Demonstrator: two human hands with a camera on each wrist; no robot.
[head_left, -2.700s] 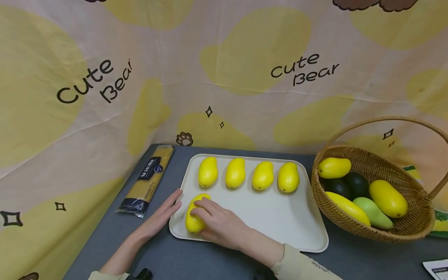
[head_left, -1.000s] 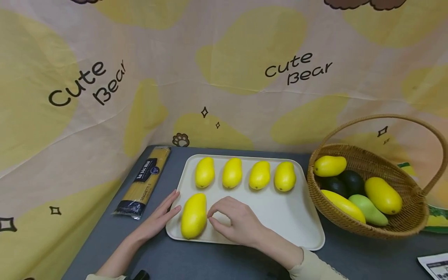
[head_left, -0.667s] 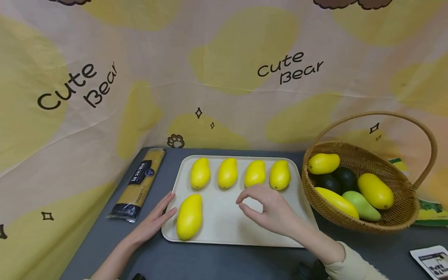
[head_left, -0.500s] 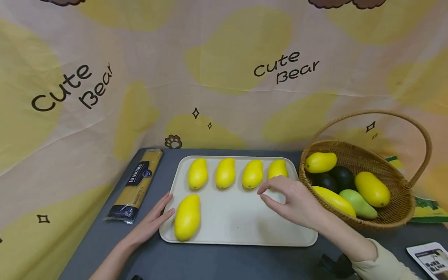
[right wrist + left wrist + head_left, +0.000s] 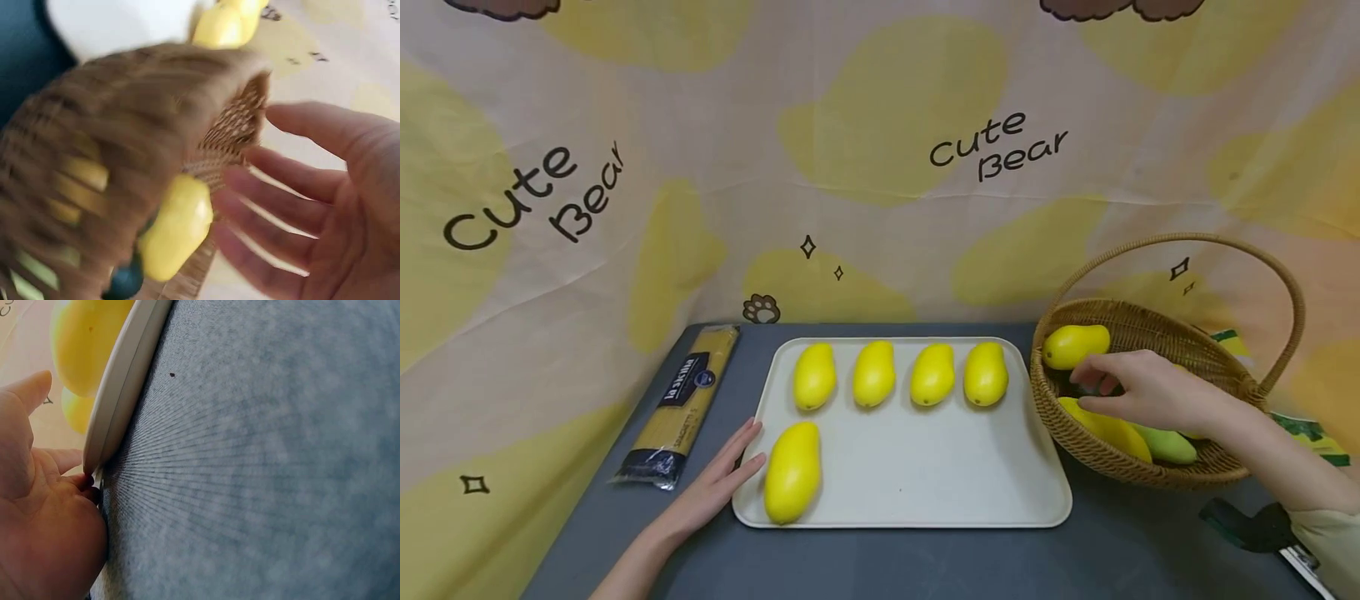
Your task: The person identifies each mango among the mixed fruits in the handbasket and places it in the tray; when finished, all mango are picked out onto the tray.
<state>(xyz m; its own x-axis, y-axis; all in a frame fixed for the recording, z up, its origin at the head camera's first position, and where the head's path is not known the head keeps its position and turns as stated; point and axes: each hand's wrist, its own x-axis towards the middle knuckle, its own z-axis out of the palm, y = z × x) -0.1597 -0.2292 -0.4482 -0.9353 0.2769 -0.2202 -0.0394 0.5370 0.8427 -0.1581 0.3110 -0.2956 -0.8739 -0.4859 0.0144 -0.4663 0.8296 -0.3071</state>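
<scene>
My left hand (image 5: 711, 487) rests at the left rim of the white tray (image 5: 917, 467), fingers extended; the left wrist view shows its fingertips against the rim. On the tray lie several yellow mangoes, one mango (image 5: 793, 473) at the front left and a row along the back, with a mango (image 5: 986, 374) at its right end. My right hand (image 5: 1157, 396) is over the wicker basket (image 5: 1142, 471), holding nothing, fingers apart and slightly bent. Near its fingertips is a yellow mango (image 5: 1077, 347) in the basket. The hand hides part of the basket's contents.
Beside the tray on the left lies a packet of spaghetti (image 5: 681, 404). The basket also has a green pear-shaped fruit (image 5: 1165, 444), and its tall handle (image 5: 1292, 308) arches above. A patterned cloth (image 5: 865, 167) hangs behind the table.
My right hand has let go of the front-left mango and travelled right, across the tray to the basket. My left hand has stayed at the tray's rim. The head view has shifted slightly.
</scene>
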